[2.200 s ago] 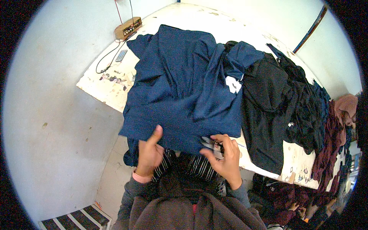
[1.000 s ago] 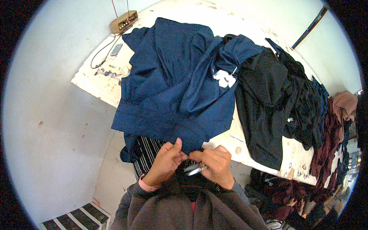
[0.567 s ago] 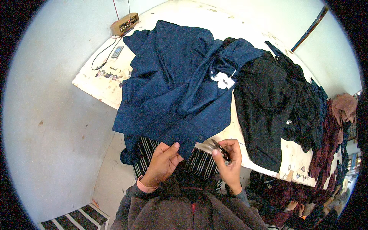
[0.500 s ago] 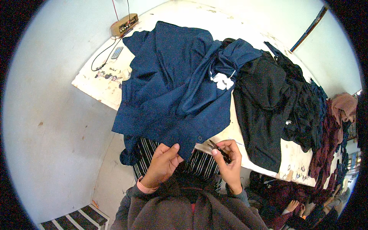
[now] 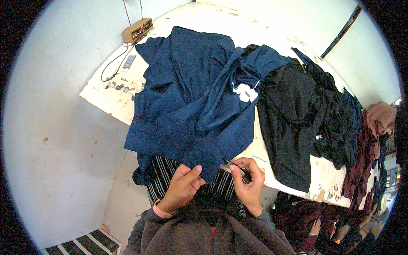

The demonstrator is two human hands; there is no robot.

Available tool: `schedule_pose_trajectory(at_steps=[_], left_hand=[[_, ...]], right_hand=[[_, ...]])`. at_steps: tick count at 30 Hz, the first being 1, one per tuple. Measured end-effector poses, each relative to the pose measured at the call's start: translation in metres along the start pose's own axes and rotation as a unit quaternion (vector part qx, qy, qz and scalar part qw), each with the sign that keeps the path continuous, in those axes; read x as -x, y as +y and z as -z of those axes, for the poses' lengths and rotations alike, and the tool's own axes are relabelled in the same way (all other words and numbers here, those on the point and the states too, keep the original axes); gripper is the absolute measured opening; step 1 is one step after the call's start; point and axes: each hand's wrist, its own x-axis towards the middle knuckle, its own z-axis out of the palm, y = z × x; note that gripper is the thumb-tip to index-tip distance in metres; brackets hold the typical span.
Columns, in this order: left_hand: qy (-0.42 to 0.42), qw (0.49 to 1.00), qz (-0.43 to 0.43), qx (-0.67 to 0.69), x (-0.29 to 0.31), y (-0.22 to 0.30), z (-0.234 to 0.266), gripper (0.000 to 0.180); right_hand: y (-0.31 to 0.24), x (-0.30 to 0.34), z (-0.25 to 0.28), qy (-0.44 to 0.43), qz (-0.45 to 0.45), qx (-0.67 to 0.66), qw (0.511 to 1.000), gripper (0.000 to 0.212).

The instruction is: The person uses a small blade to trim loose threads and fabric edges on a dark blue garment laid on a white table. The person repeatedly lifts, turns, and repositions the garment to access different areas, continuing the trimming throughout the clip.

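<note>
A large navy blue garment (image 5: 182, 114) lies spread over the near-left part of the table, and its near edge hangs down in front of me. My left hand (image 5: 182, 187) pinches that edge between thumb and fingers. In my right hand (image 5: 250, 185) is a small pair of black thread snips (image 5: 239, 167), pointing up and left. Their tips are close beside the garment's lower right edge; whether they touch it I cannot tell. A white tag (image 5: 245, 92) rests on the blue cloth. Small buttons show on the fabric.
Black garments (image 5: 289, 123) are heaped on the white table (image 5: 272, 178) to the right, with maroon cloth (image 5: 356, 161) beyond. A brown power box (image 5: 138, 30) with cables and a small remote (image 5: 129, 61) lie at the far left. Another person's hand (image 5: 315, 226) shows lower right.
My right hand has moved slightly left, bringing the snips closer to the blue cloth. The cloth has shifted a little, and my left hand keeps its pinch. The other person's hand has shifted.
</note>
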Motion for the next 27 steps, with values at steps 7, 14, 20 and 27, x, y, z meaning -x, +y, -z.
schedule_pose_trajectory(at_steps=[7,14,20,27], left_hand=[[-0.049,0.993,0.014,-0.111,0.005,-0.002,0.0,0.019],[-0.026,0.964,0.022,-0.264,-0.003,-0.019,-0.009,0.029],[0.057,0.975,-0.173,0.126,-0.025,0.012,0.026,0.032],[0.001,0.98,-0.197,0.022,-0.01,0.04,0.013,0.061]], right_hand=[[-0.006,-0.002,-0.003,0.01,-0.073,-0.106,0.992,0.03],[-0.017,-0.008,0.005,0.096,-0.142,-0.184,0.968,0.048],[0.019,-0.022,0.098,0.236,-0.014,-0.098,0.967,0.039],[0.081,-0.026,0.164,0.26,-0.039,0.124,0.957,0.04]])
